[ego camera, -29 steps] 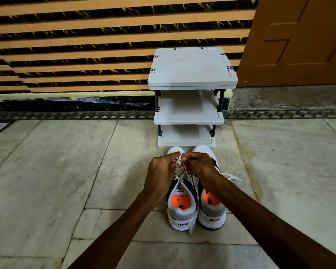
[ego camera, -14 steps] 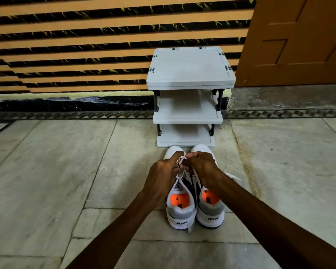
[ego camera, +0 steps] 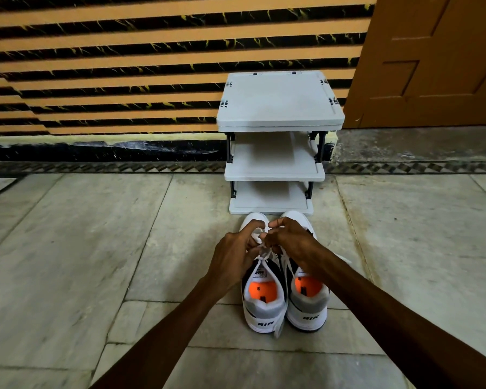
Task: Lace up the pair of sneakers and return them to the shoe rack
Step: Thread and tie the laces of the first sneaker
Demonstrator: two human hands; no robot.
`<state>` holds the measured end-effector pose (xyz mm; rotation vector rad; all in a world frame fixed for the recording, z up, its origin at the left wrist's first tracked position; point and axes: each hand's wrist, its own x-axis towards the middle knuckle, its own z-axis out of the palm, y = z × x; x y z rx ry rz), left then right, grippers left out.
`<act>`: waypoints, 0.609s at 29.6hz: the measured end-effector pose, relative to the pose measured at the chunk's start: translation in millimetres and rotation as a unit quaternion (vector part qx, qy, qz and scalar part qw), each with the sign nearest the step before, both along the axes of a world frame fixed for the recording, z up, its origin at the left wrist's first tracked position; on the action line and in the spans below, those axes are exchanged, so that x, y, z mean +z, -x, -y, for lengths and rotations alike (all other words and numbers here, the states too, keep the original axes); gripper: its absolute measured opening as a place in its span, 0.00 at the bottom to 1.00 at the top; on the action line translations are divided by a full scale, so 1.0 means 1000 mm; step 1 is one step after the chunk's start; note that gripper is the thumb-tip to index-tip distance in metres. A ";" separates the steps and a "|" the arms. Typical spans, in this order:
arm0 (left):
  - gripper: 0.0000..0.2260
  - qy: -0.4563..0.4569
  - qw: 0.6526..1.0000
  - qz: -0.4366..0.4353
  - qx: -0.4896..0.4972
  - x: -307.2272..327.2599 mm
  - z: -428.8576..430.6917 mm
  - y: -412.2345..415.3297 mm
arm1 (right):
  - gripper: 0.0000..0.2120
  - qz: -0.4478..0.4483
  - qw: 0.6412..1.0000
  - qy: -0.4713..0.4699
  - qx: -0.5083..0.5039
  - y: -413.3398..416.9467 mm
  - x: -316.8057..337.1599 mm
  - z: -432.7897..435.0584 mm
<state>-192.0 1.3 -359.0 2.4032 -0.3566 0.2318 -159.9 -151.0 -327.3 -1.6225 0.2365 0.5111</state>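
Note:
Two white, grey and black sneakers with orange insoles stand side by side on the floor, heels toward me: the left sneaker (ego camera: 263,310) and the right sneaker (ego camera: 309,304). Both my hands meet over the left sneaker's front. My left hand (ego camera: 233,259) and my right hand (ego camera: 291,242) each pinch its white lace (ego camera: 261,252), which runs up from the eyelets between my fingertips. A loose lace end hangs past the left sneaker's heel. The grey three-shelf shoe rack (ego camera: 278,119) stands just beyond the toes, its shelves bare.
The rack backs onto an orange-and-black striped wall (ego camera: 124,66). A brown wooden door (ego camera: 438,60) is at the right. Pale stone floor tiles (ego camera: 82,262) spread around the sneakers, with a patterned border strip along the wall.
My hands have shifted slightly forward and lower over the left sneaker, still working the lace. The sneakers and rack have stayed put.

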 end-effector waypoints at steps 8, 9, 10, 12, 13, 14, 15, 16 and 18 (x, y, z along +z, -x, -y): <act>0.22 0.003 0.997 -0.076 0.000 0.001 -0.004 -0.006 | 0.21 0.198 0.947 0.214 0.138 0.001 -0.006 0.002; 0.23 0.003 0.997 -0.081 0.001 0.001 -0.004 -0.007 | 0.21 0.241 0.928 0.242 0.149 0.002 -0.008 0.001; 0.23 0.004 0.996 -0.086 0.004 0.000 -0.004 -0.008 | 0.21 0.283 0.904 0.276 0.162 0.003 -0.009 0.001; 0.24 0.010 0.995 -0.101 0.006 0.000 -0.003 -0.009 | 0.19 0.343 0.863 0.321 0.183 0.007 -0.011 0.002; 0.23 0.016 0.994 -0.112 0.005 0.000 -0.003 -0.010 | 0.17 0.366 0.848 0.333 0.190 0.009 -0.011 0.003; 0.22 0.027 0.992 -0.123 0.002 0.001 -0.003 -0.011 | 0.15 0.394 0.828 0.347 0.197 0.011 -0.010 0.003; 0.22 0.041 0.990 -0.133 0.002 0.001 -0.003 -0.012 | 0.14 0.425 0.803 0.365 0.203 0.012 -0.011 0.003; 0.21 0.055 0.988 -0.141 0.005 0.001 -0.003 -0.012 | 0.15 0.461 0.772 0.385 0.210 0.013 -0.012 0.004; 0.18 0.083 0.983 -0.161 0.017 0.003 -0.002 -0.012 | 0.22 0.525 0.702 0.429 0.218 0.015 -0.016 0.004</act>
